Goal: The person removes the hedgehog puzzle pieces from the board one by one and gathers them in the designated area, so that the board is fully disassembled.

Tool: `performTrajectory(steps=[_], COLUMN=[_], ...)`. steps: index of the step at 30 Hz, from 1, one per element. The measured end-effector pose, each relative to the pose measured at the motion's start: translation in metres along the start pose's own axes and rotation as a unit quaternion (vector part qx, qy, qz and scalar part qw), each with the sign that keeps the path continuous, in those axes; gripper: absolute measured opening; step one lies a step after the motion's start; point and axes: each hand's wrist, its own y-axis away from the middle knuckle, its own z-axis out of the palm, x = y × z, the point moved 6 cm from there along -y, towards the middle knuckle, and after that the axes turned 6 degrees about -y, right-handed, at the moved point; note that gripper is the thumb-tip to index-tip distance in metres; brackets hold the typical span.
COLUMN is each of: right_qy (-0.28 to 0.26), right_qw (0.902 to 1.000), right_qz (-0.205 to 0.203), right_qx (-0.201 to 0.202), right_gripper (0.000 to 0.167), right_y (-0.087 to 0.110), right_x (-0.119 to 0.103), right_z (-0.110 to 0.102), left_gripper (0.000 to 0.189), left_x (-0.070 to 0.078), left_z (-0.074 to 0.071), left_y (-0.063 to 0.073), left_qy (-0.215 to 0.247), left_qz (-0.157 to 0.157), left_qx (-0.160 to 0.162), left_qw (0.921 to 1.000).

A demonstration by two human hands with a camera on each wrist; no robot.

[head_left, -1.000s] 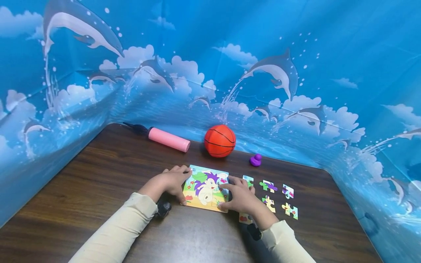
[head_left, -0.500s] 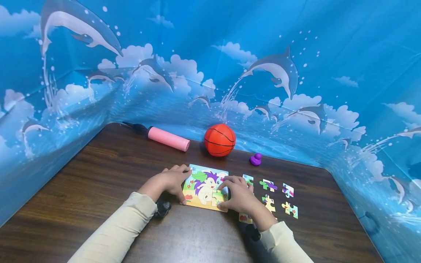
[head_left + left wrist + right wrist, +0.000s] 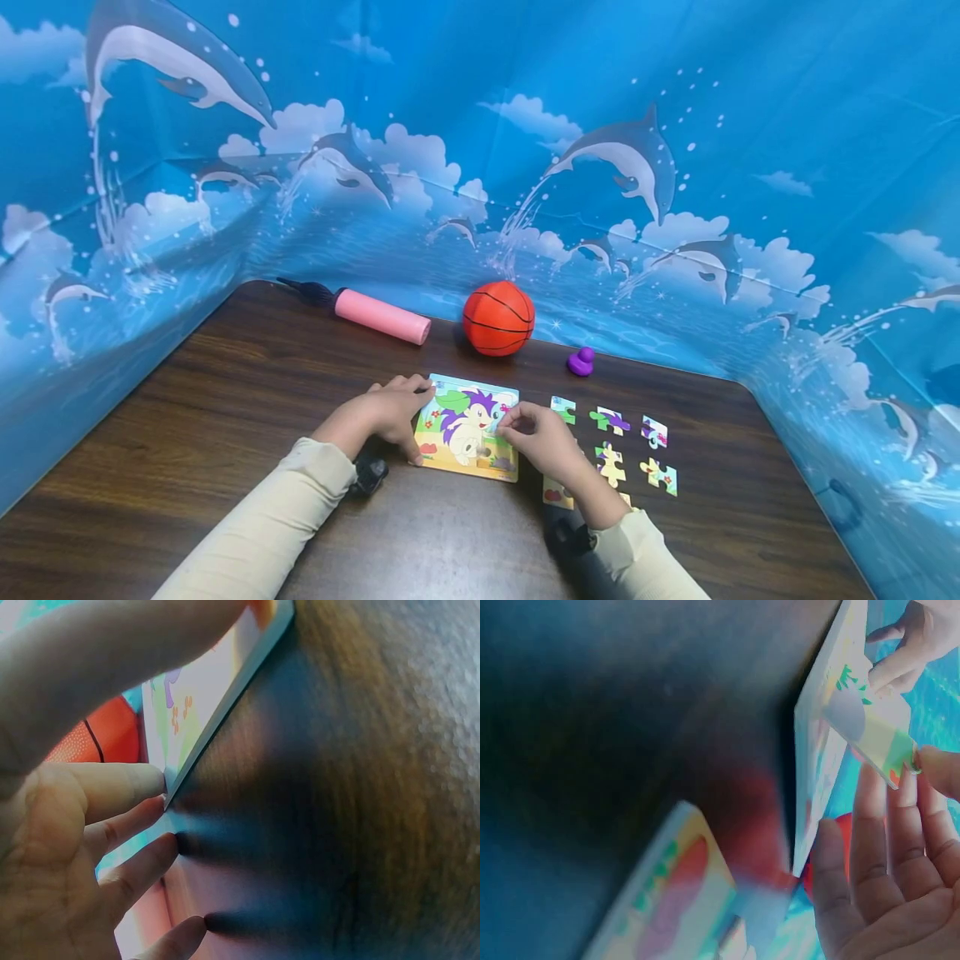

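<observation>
A jigsaw puzzle board with a purple-haired hedgehog picture lies on the table. My left hand holds its left side, thumb at the near corner and index finger at the far corner. In the left wrist view, the index fingertip touches the board's edge. At the right side, my right hand pinches a puzzle piece between thumb and fingers, tilted up over the board. A brownish patch shows at the board's lower right. The piece is mostly hidden by the hand in the head view.
Several loose puzzle pieces lie in rows to the right, some partly behind the right hand. Along the back stand a pink hand pump, an orange toy basketball and a purple rubber duck. A dolphin-print curtain borders the table.
The right fingers have closed from a spread grasp at the board's right edge into a pinch, lifting a puzzle piece from its lower right. The left hand has stayed in place.
</observation>
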Motion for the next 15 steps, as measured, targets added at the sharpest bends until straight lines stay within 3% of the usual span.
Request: performTrajectory(steps=[4, 7, 10, 15], right_qy=[-0.046, -0.122, -0.227, -0.364], right_qw=[0.9989, 0.9910, 0.9666, 0.9086], right_qz=[0.012, 0.055, 0.118, 0.204], right_qx=[0.003, 0.004, 0.004, -0.007], right_gripper=[0.004, 0.010, 0.018, 0.027], right_y=[0.001, 0.002, 0.005, 0.020], right_x=[0.004, 0.010, 0.019, 0.034], right_z=[0.001, 0.000, -0.001, -0.006], left_gripper=[0.110, 0.110, 0.110, 0.110], left_x=[0.000, 0.000, 0.000, 0.001], left_z=[0.000, 0.001, 0.001, 0.001], left_y=[-0.001, -0.002, -0.002, -0.002], left_qy=[0.002, 0.001, -0.002, -0.003], left_qz=[-0.002, -0.004, -0.006, -0.002], left_qx=[-0.002, -0.002, -0.003, -0.003], left_qw=[1.0000, 1.0000, 1.0000, 1.0000])
